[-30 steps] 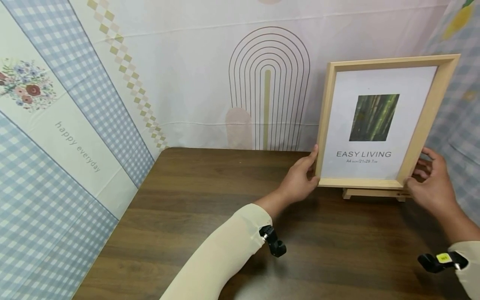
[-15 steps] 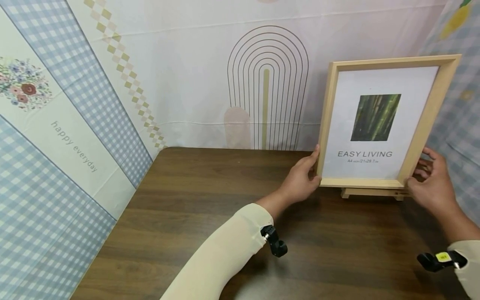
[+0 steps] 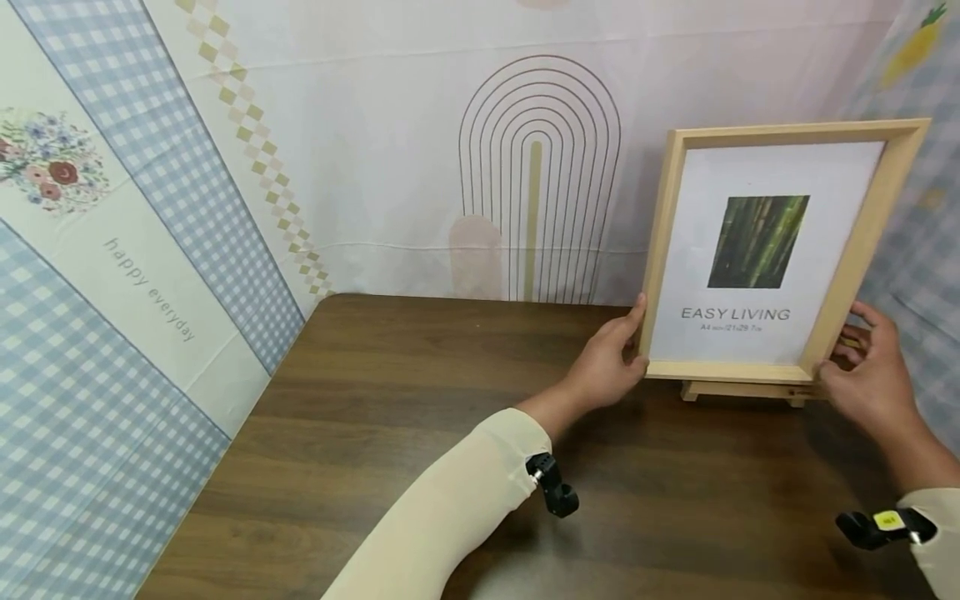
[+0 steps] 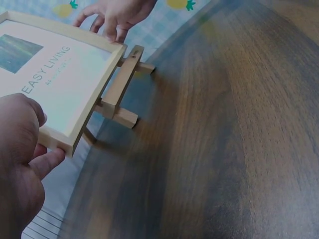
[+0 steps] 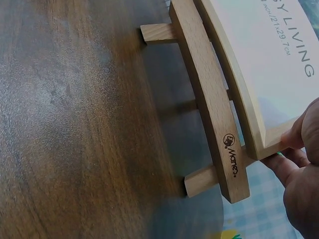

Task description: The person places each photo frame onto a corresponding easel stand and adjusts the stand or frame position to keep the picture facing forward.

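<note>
A light-wood picture frame (image 3: 757, 242) with a bamboo picture and the words EASY LIVING stands nearly upright at the right, leaning slightly back. My left hand (image 3: 607, 358) grips its lower left side, and my right hand (image 3: 873, 371) grips the lower right corner. In the right wrist view the thumb (image 5: 296, 132) lies on the front of the corner, with fingers behind. Below the frame is a small wooden easel (image 3: 750, 389); a narrow gap shows between its branded ledge (image 5: 204, 94) and the frame's bottom rail (image 5: 237, 94). Most of the easel is hidden behind the frame.
The brown wood-grain table (image 3: 375, 400) reaches to a white patterned cloth backdrop (image 3: 382, 167). Blue checked cloth (image 3: 97, 383) hangs at the left and also at the right, close behind the right hand. Black camera mounts (image 3: 553, 483) are fixed on both sleeves.
Both hands keep their grip. The frame has shifted slightly to the right and a little down in the head view, while the easel's feet have stayed nearly in place.
</note>
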### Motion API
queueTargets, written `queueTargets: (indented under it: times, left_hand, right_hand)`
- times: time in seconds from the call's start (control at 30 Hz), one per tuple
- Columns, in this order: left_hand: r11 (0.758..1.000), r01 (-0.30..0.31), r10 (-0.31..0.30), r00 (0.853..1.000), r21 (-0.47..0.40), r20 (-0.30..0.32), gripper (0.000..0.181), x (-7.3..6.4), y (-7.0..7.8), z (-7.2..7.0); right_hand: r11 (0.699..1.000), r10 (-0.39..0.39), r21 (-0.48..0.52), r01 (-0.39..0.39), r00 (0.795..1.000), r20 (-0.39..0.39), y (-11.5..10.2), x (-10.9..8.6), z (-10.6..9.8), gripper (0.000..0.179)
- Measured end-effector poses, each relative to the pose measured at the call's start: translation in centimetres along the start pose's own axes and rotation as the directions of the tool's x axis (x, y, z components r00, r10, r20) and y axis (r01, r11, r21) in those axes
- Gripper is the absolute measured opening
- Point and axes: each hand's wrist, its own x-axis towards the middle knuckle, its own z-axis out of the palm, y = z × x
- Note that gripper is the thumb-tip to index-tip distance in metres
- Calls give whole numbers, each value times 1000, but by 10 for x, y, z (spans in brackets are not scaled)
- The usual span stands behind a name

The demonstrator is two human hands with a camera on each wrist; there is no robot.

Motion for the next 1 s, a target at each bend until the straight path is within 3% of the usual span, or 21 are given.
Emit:
queueTargets:
  times: [0.33,1.0]
  left_hand:
    - [1000,-15,15,1000,14,-16,90,1,0,3]
    - [1000,-11,11,1000,12,-12,90,1,-3,4]
  right_hand:
    - [996,46,-75,-47,999,-17,1,-2,3,92]
    - [993,82,-85,-84,996,-33,-2,-1,6,93]
